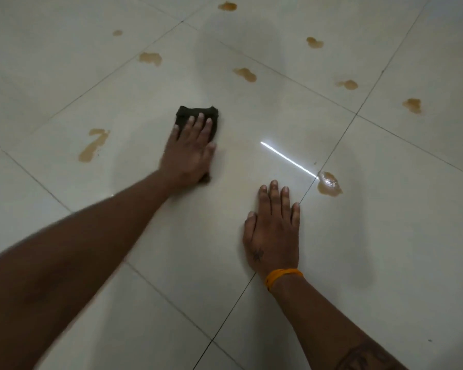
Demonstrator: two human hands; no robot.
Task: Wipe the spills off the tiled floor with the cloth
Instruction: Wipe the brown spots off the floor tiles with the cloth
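Dark cloth (198, 117) lies on the tiled floor (64, 76) under my left hand (189, 153) — fingers straight, pressing it flat. My right hand (273, 233) rests open-palmed on the tile, holding nothing — brown spills (329, 184) lie scattered around, one near its fingertips.

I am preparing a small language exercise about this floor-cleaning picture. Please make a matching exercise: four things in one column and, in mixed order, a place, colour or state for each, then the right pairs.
Column 1
1. cloth
2. right hand
3. wristband
4. long spill

Column 2
A. orange
B. flat on the bare floor, holding nothing
C. brown, left of the cloth, not yet wiped
D. dark, pressed down under the left hand

Pairs: 1-D, 2-B, 3-A, 4-C
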